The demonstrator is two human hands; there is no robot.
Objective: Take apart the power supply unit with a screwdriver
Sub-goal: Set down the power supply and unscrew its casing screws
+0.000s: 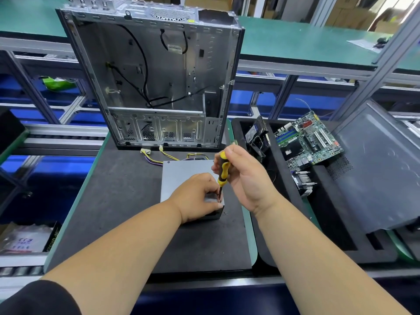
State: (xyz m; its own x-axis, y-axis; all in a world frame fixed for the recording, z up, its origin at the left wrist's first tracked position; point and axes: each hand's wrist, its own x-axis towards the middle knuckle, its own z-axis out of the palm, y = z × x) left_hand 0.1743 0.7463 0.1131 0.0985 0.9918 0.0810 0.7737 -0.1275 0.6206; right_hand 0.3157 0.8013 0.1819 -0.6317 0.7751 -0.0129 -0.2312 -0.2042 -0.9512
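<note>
The grey power supply unit (181,176) lies flat on the black mat (118,201), its yellow and purple cables (163,156) trailing toward the case behind it. My right hand (245,178) grips a yellow-and-black screwdriver (222,170) upright, with the tip down at the unit's near right corner. My left hand (197,196) holds that same corner, fingers curled over the top edge right beside the screwdriver shaft. The screw itself is hidden by my fingers.
An empty computer case (154,83) stands upright just behind the unit. To the right, a black foam tray (336,235) holds a motherboard (306,139), a drive (258,135), a heatsink (303,183) and a grey side panel (377,173). Conveyor rails run at left.
</note>
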